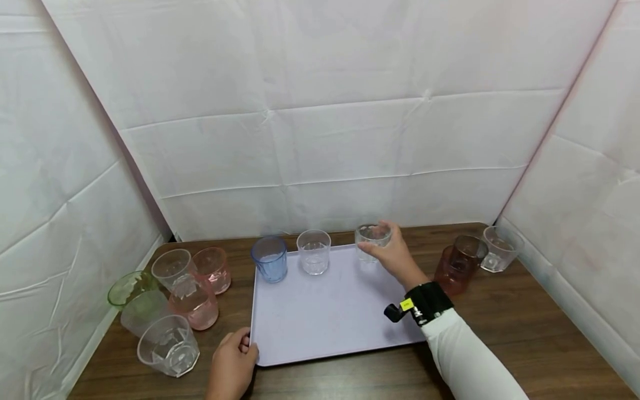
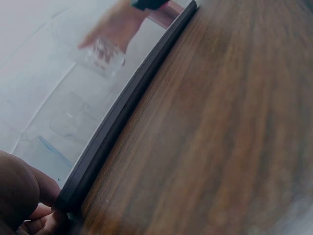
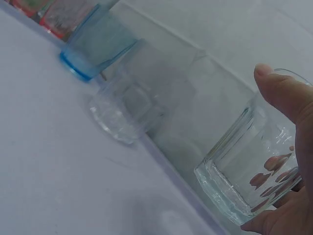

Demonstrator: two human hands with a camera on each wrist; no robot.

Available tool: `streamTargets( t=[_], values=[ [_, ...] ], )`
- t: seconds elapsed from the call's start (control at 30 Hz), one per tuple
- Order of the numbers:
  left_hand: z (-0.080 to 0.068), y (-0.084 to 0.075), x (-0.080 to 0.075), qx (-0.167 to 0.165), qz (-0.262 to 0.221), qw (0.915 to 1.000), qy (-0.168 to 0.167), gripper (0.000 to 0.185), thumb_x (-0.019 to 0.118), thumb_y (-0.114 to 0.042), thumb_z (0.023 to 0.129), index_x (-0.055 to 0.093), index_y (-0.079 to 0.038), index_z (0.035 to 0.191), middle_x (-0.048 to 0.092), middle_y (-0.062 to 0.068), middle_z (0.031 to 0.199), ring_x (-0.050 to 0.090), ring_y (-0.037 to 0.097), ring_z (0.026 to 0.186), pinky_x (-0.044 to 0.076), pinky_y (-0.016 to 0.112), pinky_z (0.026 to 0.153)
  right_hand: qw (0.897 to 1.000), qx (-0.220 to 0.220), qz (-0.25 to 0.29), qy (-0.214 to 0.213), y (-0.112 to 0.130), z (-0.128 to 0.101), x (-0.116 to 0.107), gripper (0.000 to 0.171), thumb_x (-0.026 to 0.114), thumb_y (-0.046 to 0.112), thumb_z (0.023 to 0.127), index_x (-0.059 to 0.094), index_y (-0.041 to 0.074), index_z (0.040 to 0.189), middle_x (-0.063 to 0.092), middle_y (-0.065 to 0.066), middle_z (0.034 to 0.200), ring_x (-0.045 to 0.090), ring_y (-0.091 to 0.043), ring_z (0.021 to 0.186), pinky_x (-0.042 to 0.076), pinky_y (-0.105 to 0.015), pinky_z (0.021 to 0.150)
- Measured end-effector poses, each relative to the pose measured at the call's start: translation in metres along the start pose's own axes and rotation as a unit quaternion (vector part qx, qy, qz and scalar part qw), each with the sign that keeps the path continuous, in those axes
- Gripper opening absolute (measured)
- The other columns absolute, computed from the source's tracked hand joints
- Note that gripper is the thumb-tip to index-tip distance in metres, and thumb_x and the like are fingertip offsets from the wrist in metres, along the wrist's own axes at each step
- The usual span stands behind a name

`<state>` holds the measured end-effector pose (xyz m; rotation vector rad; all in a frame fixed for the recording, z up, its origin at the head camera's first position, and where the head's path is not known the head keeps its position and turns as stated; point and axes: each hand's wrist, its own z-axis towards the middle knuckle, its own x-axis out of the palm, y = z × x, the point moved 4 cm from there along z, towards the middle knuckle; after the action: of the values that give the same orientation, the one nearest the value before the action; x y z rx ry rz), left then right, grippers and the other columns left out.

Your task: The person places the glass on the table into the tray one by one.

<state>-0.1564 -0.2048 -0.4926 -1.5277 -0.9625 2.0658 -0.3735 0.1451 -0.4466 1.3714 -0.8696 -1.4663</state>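
My right hand [image 1: 395, 256] grips a clear glass [image 1: 369, 251] at the back right part of the lilac tray [image 1: 325, 316]. In the right wrist view the thumb and fingers wrap round that faceted glass [image 3: 244, 161], which looks slightly above the tray. A blue glass [image 1: 270, 261] stands in the tray's back left corner, with another clear glass [image 1: 314, 254] just right of it. My left hand [image 1: 233, 358] holds the tray's front left corner. In the left wrist view its fingers pinch the dark tray rim [image 2: 122, 105]; part of that hand is out of frame.
Left of the tray several glasses cluster: green [image 1: 131, 289], pink [image 1: 194, 303] and clear [image 1: 170, 345], some seemingly stacked. Right of it are a reddish-brown glass stack [image 1: 456, 269] and a clear glass [image 1: 500, 250]. White sheeting [image 1: 340, 144] encloses the wooden table [image 1: 540, 333].
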Motion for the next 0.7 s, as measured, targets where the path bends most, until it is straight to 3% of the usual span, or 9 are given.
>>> streamTargets(
  t=[0.2, 0.47, 0.7],
  values=[
    [0.0, 0.0, 0.0, -0.004, -0.005, 1.0, -0.003, 0.029, 0.068, -0.002, 0.082, 0.071, 0.005, 0.11, 0.06, 0.0, 0.084, 0.053, 0.008, 0.072, 0.047, 0.027, 0.067, 1.0, 0.003, 0.002, 0.014, -0.02, 0.012, 0.019, 0.109, 0.086, 0.046, 0.077, 0.021, 0.005, 0.154, 0.047, -0.016, 0.149, 0.041, -0.035, 0.139, 0.036, -0.051, 0.11],
    [0.0, -0.001, -0.001, -0.002, -0.009, 0.9999, -0.007, 0.03, 0.067, -0.001, 0.082, 0.071, 0.007, 0.111, 0.061, 0.001, 0.084, 0.054, 0.008, 0.072, 0.047, 0.025, 0.066, 0.998, 0.02, -0.05, 0.012, -0.025, 0.01, 0.024, 0.111, 0.084, 0.052, 0.077, 0.02, 0.005, 0.156, 0.047, -0.013, 0.153, 0.038, -0.033, 0.144, 0.033, -0.051, 0.114],
    [0.0, 0.0, 0.0, -0.002, -0.008, 1.0, -0.004, 0.03, 0.068, -0.001, 0.082, 0.071, 0.007, 0.111, 0.061, 0.001, 0.084, 0.054, 0.008, 0.072, 0.047, 0.025, 0.066, 0.996, 0.017, -0.085, 0.024, -0.024, 0.011, 0.024, 0.11, 0.082, 0.049, 0.081, 0.019, 0.001, 0.156, 0.044, -0.02, 0.153, 0.041, -0.037, 0.141, 0.035, -0.052, 0.113]
  ],
)
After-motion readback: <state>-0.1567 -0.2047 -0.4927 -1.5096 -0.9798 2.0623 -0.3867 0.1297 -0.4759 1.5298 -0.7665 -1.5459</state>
